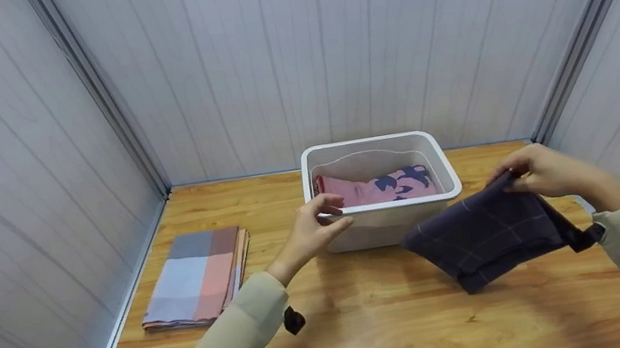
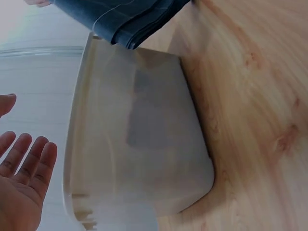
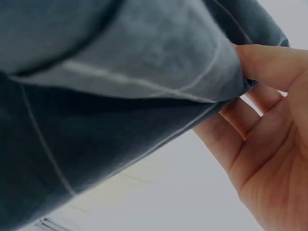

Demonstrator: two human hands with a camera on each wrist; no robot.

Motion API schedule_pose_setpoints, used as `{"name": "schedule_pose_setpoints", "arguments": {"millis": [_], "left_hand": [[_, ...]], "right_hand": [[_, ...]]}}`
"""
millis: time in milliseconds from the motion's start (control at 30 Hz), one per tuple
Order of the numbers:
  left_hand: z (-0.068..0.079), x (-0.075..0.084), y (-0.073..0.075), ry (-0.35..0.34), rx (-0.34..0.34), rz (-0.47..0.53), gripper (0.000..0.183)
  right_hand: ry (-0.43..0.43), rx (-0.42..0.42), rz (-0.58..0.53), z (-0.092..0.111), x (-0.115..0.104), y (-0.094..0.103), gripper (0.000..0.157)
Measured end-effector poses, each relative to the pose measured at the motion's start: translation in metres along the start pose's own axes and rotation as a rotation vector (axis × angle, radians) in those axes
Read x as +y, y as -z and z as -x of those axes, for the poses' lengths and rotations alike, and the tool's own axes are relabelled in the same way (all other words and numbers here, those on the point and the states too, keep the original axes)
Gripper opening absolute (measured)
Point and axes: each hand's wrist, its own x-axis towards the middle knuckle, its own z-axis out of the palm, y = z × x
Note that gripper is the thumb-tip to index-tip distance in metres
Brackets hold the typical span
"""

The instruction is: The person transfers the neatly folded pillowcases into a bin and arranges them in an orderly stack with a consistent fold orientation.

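My right hand (image 1: 555,174) pinches a folded dark navy checked cloth (image 1: 487,235) by its upper edge, and the cloth hangs tilted beside the bin's right side. In the right wrist view the thumb and fingers (image 3: 224,137) grip a folded corner of it. My left hand (image 1: 310,230) is at the front left of the white plastic bin (image 1: 379,228), thumb and fingers apart with nothing between them. The left wrist view has that hand's fingers (image 2: 36,166) loosely extended beside the bin's rim. Inside the bin lies a pink cloth with dark blue patches (image 1: 354,192).
A folded plaid cloth (image 1: 192,279) in blue, grey and coral lies on the left of the wooden table (image 1: 388,337). Pale panel walls (image 1: 244,84) enclose the table at the back and both sides. The bin stands close to the back wall.
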Motion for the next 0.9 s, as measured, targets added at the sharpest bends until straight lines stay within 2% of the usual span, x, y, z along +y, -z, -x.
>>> {"name": "schedule_pose_setpoints", "arguments": {"millis": [267, 367, 700, 900], "left_hand": [[0.014, -0.015, -0.023, -0.001, -0.099, 0.029, 0.044], [0.018, -0.02, -0.032, 0.014, -0.123, 0.005, 0.046], [0.025, -0.035, -0.06, 0.018, -0.147, -0.086, 0.054], [0.024, -0.046, -0.076, 0.024, -0.147, -0.097, 0.049]], "right_hand": [[0.005, 0.006, -0.061, -0.008, -0.004, -0.015, 0.034], [0.025, 0.0, -0.096, -0.011, -0.005, -0.02, 0.031], [0.067, 0.002, -0.176, -0.021, -0.01, -0.036, 0.03], [0.093, 0.007, -0.201, -0.027, -0.013, -0.044, 0.029]]}}
